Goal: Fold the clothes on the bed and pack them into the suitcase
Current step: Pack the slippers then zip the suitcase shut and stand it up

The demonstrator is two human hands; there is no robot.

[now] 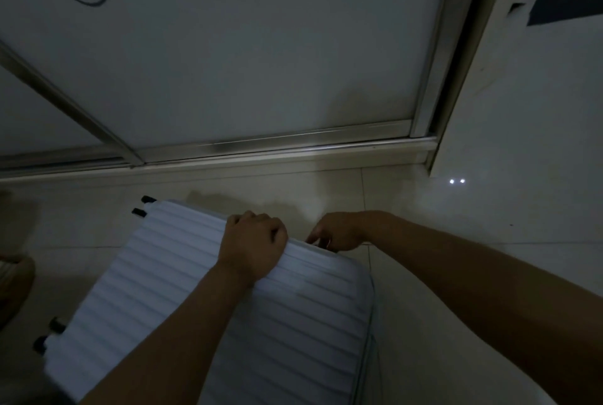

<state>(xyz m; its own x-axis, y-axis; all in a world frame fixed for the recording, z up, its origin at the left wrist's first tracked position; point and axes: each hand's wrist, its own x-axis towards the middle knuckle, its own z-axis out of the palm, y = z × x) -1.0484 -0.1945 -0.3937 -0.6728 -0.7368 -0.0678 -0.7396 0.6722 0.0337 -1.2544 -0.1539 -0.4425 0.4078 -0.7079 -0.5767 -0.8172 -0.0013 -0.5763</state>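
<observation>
Pretty dim shot, everything's greyish. Far left edge there's a brownish rounded thing (pixel 14 287), too dark and cropped to tell what it is.

Next over is the white hard-shell suitcase with horizontal ribbed grooves (pixel 208 313), lying flat on the pale glossy tiled floor (pixel 473 274), shell side up and closed as far as I can see. The ridges run across the whole lid, looks like moulded plastic, rounded corners. Small black caster wheels (pixel 49 336) stick out on its left end, two pairs, one near the lower corner and one at the far corner. It sits at an angle, wheels toward the left, the other end running off the bottom of the frame.

The left hand (pixel 253 243) is curled over the far long edge of the suitcase, fingers wrapped down over the rim so it's gripping the shell, knuckles up. Bare forearm comes in from bottom left across the lid.

Just to the right, the right hand (pixel 337 231) is at that same far edge near the corner, fingers pinched narrow and pointing down at the rim. Whether it's pinching anything there I can't tell, it's too dark and small.

Behind all that is a frosted glass sliding door with a brushed metal frame (pixel 248 45), its track running along the floor. Right of it is a plain white wall (pixel 528 104).
</observation>
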